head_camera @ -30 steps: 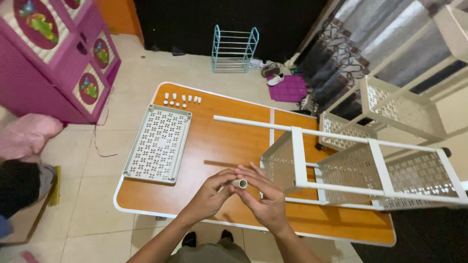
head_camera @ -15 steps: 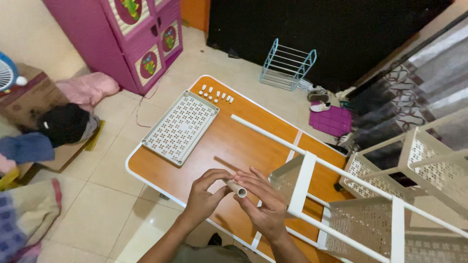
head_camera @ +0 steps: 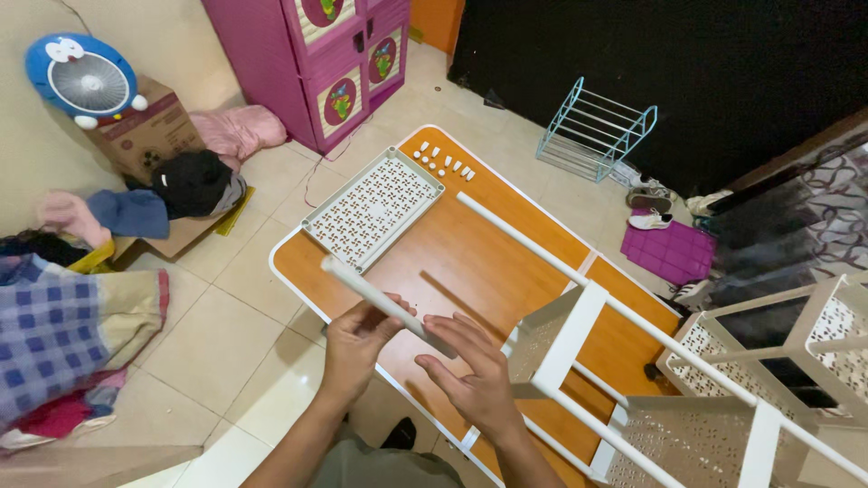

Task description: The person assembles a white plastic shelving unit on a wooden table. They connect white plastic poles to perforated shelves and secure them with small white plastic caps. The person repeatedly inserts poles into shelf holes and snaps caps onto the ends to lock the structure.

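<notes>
A white tube (head_camera: 384,305) is gripped in the closed left hand (head_camera: 355,343) above the near edge of the orange tabletop (head_camera: 452,262); the right hand (head_camera: 470,375) is held open, fingers spread, just beside the tube's near end. A perforated tray (head_camera: 373,209) lies at the far left. A brown cardboard box (head_camera: 145,131) is seen on the floor, far left

Two hands: left hand (head_camera: 357,343), right hand (head_camera: 475,384). One white tube (head_camera: 384,305) between them. One orange surface (head_camera: 470,271). On surface: one loose perforated tray (head_camera: 372,210); beyond tray, about nine small white pegs (head_camera: 443,161). Right of tray, one part-built white rack (head_camera: 633,361). Beyond surface: one blue wire rack (head_camera: 592,131), one purple cabinet (head_camera: 316,63). Left of cabinet: one round fan (head_camera: 81,79), one cardboard box (head_camera: 145,131).
</notes>
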